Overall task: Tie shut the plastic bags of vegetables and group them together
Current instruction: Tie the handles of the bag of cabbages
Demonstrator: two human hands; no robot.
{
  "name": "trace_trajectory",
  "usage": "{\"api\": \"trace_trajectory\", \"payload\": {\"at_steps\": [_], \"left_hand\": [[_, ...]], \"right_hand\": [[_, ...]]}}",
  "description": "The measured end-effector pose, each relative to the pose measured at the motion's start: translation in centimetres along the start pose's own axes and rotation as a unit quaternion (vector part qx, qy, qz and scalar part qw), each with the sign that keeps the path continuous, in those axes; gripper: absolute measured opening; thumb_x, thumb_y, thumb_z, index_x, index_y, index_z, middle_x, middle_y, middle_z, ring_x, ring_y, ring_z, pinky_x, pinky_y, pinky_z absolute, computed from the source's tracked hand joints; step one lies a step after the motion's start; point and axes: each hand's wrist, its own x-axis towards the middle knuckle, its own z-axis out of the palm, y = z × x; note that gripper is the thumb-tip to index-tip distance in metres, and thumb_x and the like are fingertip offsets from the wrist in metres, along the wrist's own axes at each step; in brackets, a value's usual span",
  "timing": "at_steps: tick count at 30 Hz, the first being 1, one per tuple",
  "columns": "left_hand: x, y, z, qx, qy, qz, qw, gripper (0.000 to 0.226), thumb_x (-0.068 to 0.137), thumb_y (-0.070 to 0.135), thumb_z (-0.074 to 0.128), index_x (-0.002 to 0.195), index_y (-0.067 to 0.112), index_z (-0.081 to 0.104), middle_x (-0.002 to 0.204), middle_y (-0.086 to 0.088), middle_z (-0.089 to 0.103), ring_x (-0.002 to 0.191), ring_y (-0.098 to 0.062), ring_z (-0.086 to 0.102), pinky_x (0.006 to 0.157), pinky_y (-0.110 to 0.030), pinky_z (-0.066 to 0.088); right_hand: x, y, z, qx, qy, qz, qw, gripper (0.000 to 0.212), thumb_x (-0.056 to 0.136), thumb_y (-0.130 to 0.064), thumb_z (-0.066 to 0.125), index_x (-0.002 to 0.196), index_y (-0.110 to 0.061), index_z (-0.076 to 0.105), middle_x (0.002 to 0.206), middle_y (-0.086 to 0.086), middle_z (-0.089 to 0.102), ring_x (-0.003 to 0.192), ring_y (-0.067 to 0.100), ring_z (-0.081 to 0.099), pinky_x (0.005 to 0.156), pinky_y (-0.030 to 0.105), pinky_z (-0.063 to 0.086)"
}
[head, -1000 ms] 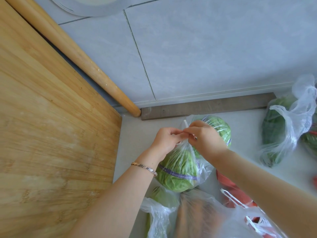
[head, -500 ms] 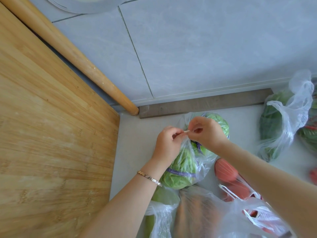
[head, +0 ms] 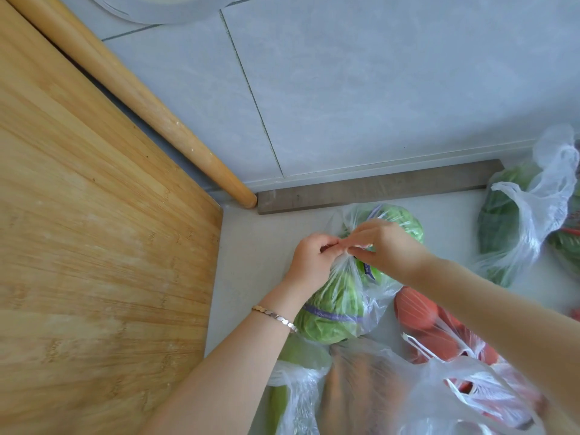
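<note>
Left hand: I see the left hand with its fingers curled, pinching the gathered neck of the cabbage bag.
Right hand: the right hand pinches the same twisted plastic, its fingertips meeting the left's.
Cabbage bag: mid-counter, just right of the wooden board; green heads inside.
Near bags: the red-vegetable bag, orange-vegetable bag and pale-green bag crowd its near side.
Far right: the dark-greens bag lies well apart.
Wrist: I see a bracelet on the left.
</note>
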Motion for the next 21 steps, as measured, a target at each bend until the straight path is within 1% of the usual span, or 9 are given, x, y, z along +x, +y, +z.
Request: {"api": "trace_trajectory", "payload": {"at_steps": [2, 4, 6, 8, 11, 13, 15, 17, 21], "left_hand": [[0.1, 0.2, -0.3, -0.026, -0.018, -0.031, 0.999, 0.016, 0.087, 0.008, 0.058, 0.096, -0.001, 0.068, 0.076, 0.003, 0.061, 0.076, -0.011, 0.056, 0.079, -0.027, 0.046], [0.2, 0.3, -0.4, -0.039, -0.026, -0.048, 0.998, 0.017, 0.087, 0.01, 0.059, 0.097, 0.0, 0.068, 0.076, 0.003, 0.062, 0.07, -0.002, 0.056, 0.072, -0.017, 0.045], [0.3, 0.3, -0.7, -0.044, -0.032, -0.058, 0.997, 0.018, 0.087, 0.011, 0.059, 0.098, -0.001, 0.067, 0.067, 0.007, 0.059, 0.053, 0.008, 0.053, 0.058, -0.005, 0.039], [0.3, 0.6, -0.8, -0.029, -0.041, -0.06, 0.997, 0.019, 0.086, 0.013, 0.061, 0.098, 0.0, 0.068, 0.061, 0.01, 0.055, 0.045, 0.008, 0.05, 0.05, -0.004, 0.036], [0.4, 0.9, -0.9, 0.08, -0.05, -0.011, 0.995, 0.017, 0.086, 0.015, 0.062, 0.094, 0.003, 0.071, 0.067, 0.004, 0.057, 0.055, 0.0, 0.048, 0.054, -0.009, 0.035], [0.5, 0.7, -1.0, 0.155, -0.028, 0.031, 0.987, 0.016, 0.086, 0.015, 0.06, 0.091, 0.005, 0.072, 0.077, 0.0, 0.058, 0.066, -0.006, 0.047, 0.06, -0.014, 0.032], [0.6, 0.4, -1.0, 0.178, 0.0, 0.047, 0.983, 0.015, 0.087, 0.013, 0.059, 0.089, 0.006, 0.072, 0.084, -0.005, 0.061, 0.075, -0.01, 0.047, 0.069, -0.016, 0.031], [0.6, 0.1, -0.8, 0.191, 0.014, 0.042, 0.981, 0.016, 0.087, 0.013, 0.058, 0.089, 0.006, 0.072, 0.09, -0.009, 0.064, 0.077, -0.012, 0.048, 0.072, -0.019, 0.033], [0.8, 0.3, 0.2, 0.195, 0.036, -0.013, 0.98, 0.017, 0.088, 0.014, 0.057, 0.091, 0.007, 0.072, 0.095, -0.01, 0.07, 0.087, -0.021, 0.061, 0.071, -0.022, 0.036]], "right_hand": [[-0.2, 0.6, 0.6, -0.08, 0.018, -0.077, 0.994, 0.02, 0.067, -0.001, 0.075, 0.083, -0.011, 0.074, 0.067, 0.006, 0.068, 0.058, 0.024, 0.061, 0.056, 0.031, 0.054], [-0.3, 1.0, 0.8, -0.133, 0.035, -0.117, 0.984, 0.016, 0.067, -0.002, 0.076, 0.081, -0.012, 0.074, 0.067, 0.006, 0.066, 0.057, 0.026, 0.06, 0.05, 0.032, 0.054], [-0.2, 1.0, 0.6, -0.168, 0.053, -0.148, 0.973, 0.011, 0.077, -0.009, 0.063, 0.078, -0.014, 0.073, 0.066, 0.004, 0.065, 0.057, 0.024, 0.059, 0.048, 0.03, 0.052], [0.0, 1.3, 0.5, -0.22, 0.057, -0.157, 0.961, 0.019, 0.079, -0.015, 0.051, 0.072, -0.015, 0.069, 0.068, 0.002, 0.063, 0.059, 0.023, 0.059, 0.049, 0.03, 0.049], [-0.4, 1.4, 1.2, -0.272, 0.066, -0.132, 0.951, 0.021, 0.075, -0.016, 0.046, 0.065, -0.014, 0.064, 0.071, 0.002, 0.062, 0.067, 0.023, 0.057, 0.058, 0.031, 0.047], [-0.9, 1.4, 1.9, -0.248, 0.093, -0.11, 0.958, 0.023, 0.074, -0.015, 0.044, 0.061, -0.013, 0.063, 0.076, 0.004, 0.063, 0.078, 0.023, 0.05, 0.063, 0.033, 0.048], [-1.4, 1.3, 2.3, -0.21, 0.117, -0.09, 0.966, 0.024, 0.073, -0.016, 0.042, 0.058, -0.012, 0.062, 0.083, 0.003, 0.056, 0.083, 0.022, 0.043, 0.067, 0.033, 0.045], [-1.8, 1.4, 2.6, -0.188, 0.121, -0.075, 0.972, 0.024, 0.072, -0.017, 0.042, 0.059, -0.012, 0.061, 0.087, 0.0, 0.045, 0.083, 0.021, 0.041, 0.068, 0.032, 0.043], [-2.0, 1.4, 2.7, -0.189, 0.081, -0.051, 0.977, 0.024, 0.07, -0.019, 0.043, 0.058, -0.013, 0.062, 0.077, 0.005, 0.058, 0.082, 0.02, 0.04, 0.067, 0.03, 0.042]]}}
